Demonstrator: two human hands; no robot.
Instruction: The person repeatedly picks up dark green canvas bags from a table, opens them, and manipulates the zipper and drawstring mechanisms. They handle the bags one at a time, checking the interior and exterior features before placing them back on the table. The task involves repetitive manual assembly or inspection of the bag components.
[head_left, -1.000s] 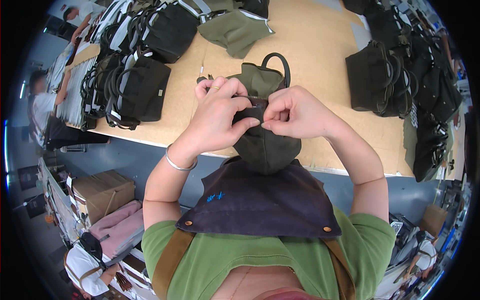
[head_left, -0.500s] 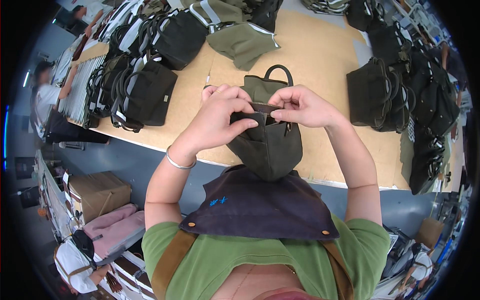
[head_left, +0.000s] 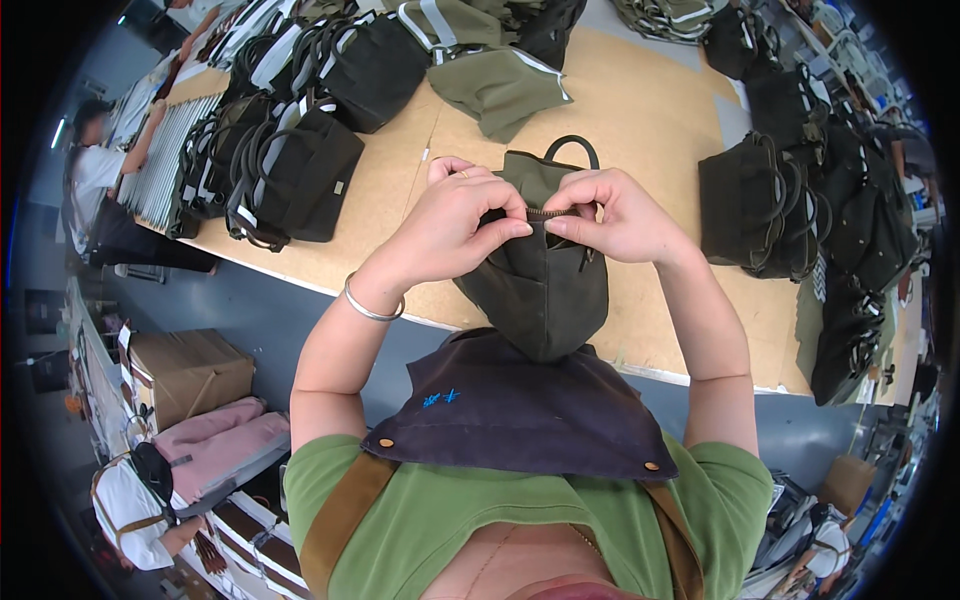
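Observation:
A dark olive handbag (head_left: 545, 300) stands end-on at the table's near edge, close against my apron (head_left: 520, 410). Its looped handle (head_left: 573, 150) sticks up at the far side. My left hand (head_left: 450, 228) is closed, thumb and fingers pinching the left side of the bag's top edge. From the right, my right hand (head_left: 625, 218) pinches the same edge, its thumb close to the left one. A brass-toothed zipper (head_left: 545, 212) runs between the fingertips. The bag's inside is mostly hidden by my hands.
Finished-looking dark handbags (head_left: 305, 175) crowd the left of the table (head_left: 640, 120), with more dark bags (head_left: 745, 200) at the right. Olive fabric pieces (head_left: 500, 90) lie at the far side. A person (head_left: 95, 170) stands at the left; a cardboard box (head_left: 190, 375) sits behind on the left.
My two hands have come closer together, thumbs nearly meeting at the bag's top edge. The gap in the edge between them has narrowed. The view has shifted slightly.

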